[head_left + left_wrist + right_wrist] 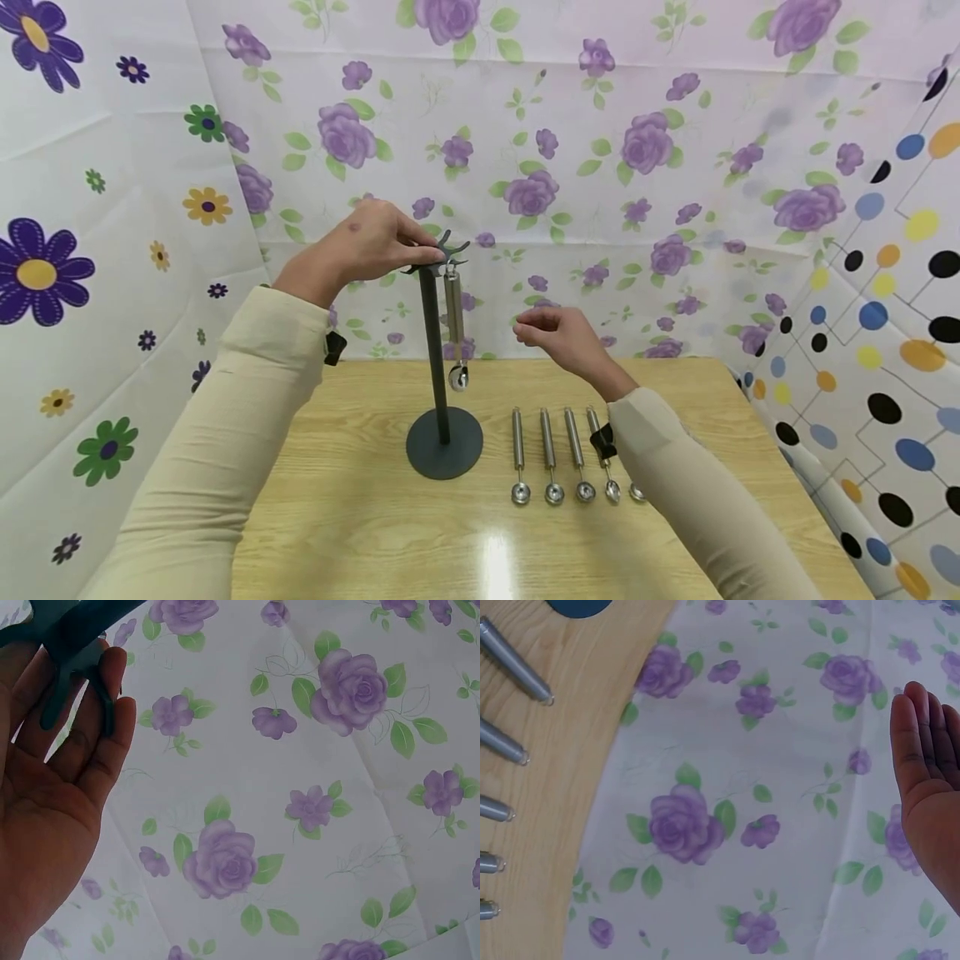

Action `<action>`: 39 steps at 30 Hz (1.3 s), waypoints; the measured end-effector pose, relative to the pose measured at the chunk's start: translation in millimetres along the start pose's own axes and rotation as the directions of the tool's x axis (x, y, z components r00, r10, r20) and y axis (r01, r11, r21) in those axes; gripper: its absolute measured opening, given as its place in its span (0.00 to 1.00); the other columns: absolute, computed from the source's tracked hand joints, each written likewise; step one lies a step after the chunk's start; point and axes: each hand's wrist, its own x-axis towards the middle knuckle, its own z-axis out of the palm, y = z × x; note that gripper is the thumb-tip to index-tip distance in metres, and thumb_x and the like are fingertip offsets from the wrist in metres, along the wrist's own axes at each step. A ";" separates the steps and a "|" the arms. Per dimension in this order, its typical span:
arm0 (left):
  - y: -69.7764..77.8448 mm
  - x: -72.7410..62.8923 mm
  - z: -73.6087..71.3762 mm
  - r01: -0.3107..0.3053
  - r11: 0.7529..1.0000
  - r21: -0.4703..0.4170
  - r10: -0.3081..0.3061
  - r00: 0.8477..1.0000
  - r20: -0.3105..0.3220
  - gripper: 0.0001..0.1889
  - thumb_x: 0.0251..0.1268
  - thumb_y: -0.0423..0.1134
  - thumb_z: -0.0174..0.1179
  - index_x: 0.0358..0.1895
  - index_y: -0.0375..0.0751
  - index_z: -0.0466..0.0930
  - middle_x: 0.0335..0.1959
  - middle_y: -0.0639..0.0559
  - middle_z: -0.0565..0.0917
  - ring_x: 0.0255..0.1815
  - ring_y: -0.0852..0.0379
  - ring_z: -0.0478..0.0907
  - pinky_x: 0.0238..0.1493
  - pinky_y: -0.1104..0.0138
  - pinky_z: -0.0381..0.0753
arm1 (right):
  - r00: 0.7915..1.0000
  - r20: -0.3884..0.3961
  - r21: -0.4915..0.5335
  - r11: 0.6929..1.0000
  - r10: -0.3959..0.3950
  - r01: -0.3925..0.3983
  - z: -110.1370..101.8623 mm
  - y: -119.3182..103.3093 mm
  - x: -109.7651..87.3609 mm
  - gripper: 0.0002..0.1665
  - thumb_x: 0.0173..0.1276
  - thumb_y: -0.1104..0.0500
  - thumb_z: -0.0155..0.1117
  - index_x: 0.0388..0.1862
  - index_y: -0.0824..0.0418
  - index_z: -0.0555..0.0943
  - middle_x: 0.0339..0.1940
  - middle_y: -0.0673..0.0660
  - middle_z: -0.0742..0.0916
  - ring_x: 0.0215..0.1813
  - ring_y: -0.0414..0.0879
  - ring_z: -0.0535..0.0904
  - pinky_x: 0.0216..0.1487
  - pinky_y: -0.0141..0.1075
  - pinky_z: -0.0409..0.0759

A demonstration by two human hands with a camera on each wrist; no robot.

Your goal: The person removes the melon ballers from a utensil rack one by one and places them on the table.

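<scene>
In the head view my left hand [378, 242] grips the hooked top of a dark upright stand [432, 350] with a round base. The left wrist view shows the fingers around its curved hooks [54, 705]. A steel utensil [454, 312] with a tubular handle and small round head hangs from a hook beside the pole. My right hand [562, 337] is in mid-air right of the stand, fingers fairly straight, touching nothing. Below it, several similar steel utensils [548, 442] lie in a row; the right sleeve partly covers the rightmost ones.
The stand's base [461, 454] rests on a light wooden table [360, 517]. A flowered cloth [495, 125] hangs behind the table's back edge. More patterned cloths close in the left and right sides. Black clips are on both sleeves.
</scene>
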 end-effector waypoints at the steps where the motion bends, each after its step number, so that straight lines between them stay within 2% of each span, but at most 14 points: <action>1: 0.9 0.4 -0.1 -0.009 1.000 0.010 0.009 1.000 -0.004 0.13 0.69 0.46 0.66 0.49 0.42 0.90 0.40 0.46 0.89 0.46 0.50 0.85 0.55 0.52 0.76 | 1.000 -0.002 0.001 1.000 -0.006 0.006 0.6 -2.9 1.5 0.19 0.74 0.53 0.64 0.56 0.65 0.83 0.46 0.59 0.88 0.46 0.50 0.85 0.52 0.43 0.81; 6: 6.7 2.0 -2.4 -0.044 0.997 0.064 0.043 0.999 0.005 0.12 0.70 0.46 0.65 0.45 0.43 0.91 0.36 0.48 0.90 0.38 0.52 0.85 0.52 0.54 0.77 | 1.000 0.002 0.006 1.000 -0.028 0.028 3.5 -16.0 6.7 0.19 0.74 0.52 0.65 0.56 0.63 0.83 0.45 0.57 0.88 0.46 0.49 0.85 0.53 0.44 0.80; 8: 8.4 2.0 -4.0 -0.045 0.996 0.073 0.043 0.999 0.027 0.13 0.71 0.46 0.64 0.48 0.42 0.91 0.38 0.47 0.90 0.39 0.52 0.85 0.43 0.56 0.80 | 0.999 0.003 0.010 0.999 -0.039 0.039 5.4 -21.0 8.7 0.18 0.74 0.52 0.65 0.55 0.62 0.84 0.45 0.56 0.88 0.46 0.48 0.85 0.53 0.45 0.80; 11: 10.1 1.3 -6.7 -0.047 0.996 0.082 0.042 0.998 0.056 0.14 0.72 0.45 0.63 0.52 0.42 0.89 0.41 0.47 0.89 0.39 0.53 0.86 0.41 0.58 0.79 | 0.998 0.008 0.023 0.998 -0.062 0.062 9.2 -29.2 11.8 0.18 0.73 0.53 0.66 0.56 0.62 0.84 0.45 0.57 0.88 0.46 0.49 0.85 0.54 0.47 0.80; 15: 9.9 -0.2 -8.1 -0.044 0.997 0.067 0.040 0.997 0.070 0.15 0.72 0.44 0.63 0.55 0.41 0.87 0.42 0.46 0.89 0.39 0.52 0.85 0.43 0.58 0.76 | 0.996 0.026 0.037 0.996 -0.086 0.085 16.5 -39.1 17.1 0.19 0.72 0.55 0.67 0.56 0.64 0.84 0.49 0.58 0.87 0.49 0.50 0.84 0.54 0.47 0.80; 22: 8.5 -2.2 -8.3 -0.050 0.998 0.040 0.047 0.997 0.063 0.15 0.71 0.43 0.64 0.53 0.40 0.88 0.40 0.47 0.90 0.41 0.51 0.86 0.48 0.56 0.76 | 0.993 0.062 0.041 0.994 -0.103 0.101 27.9 -49.8 22.3 0.22 0.71 0.56 0.68 0.60 0.64 0.82 0.51 0.58 0.87 0.52 0.49 0.83 0.54 0.43 0.80; 30: 7.0 -4.1 -5.5 -0.035 0.999 0.008 0.035 0.998 0.049 0.15 0.71 0.43 0.64 0.53 0.40 0.88 0.41 0.47 0.90 0.42 0.53 0.85 0.43 0.58 0.79 | 0.979 0.090 0.093 0.980 -0.182 0.174 41.6 -51.8 28.2 0.20 0.71 0.61 0.68 0.59 0.64 0.82 0.49 0.58 0.88 0.49 0.49 0.84 0.53 0.42 0.81; 39: 5.5 -7.1 -3.2 -0.033 0.999 0.001 0.033 0.999 0.032 0.14 0.71 0.43 0.64 0.53 0.40 0.88 0.42 0.46 0.89 0.42 0.54 0.85 0.43 0.58 0.79 | 0.977 0.094 0.092 0.979 -0.191 0.183 50.4 -53.5 29.1 0.17 0.71 0.61 0.67 0.57 0.65 0.83 0.47 0.58 0.88 0.48 0.49 0.85 0.53 0.43 0.81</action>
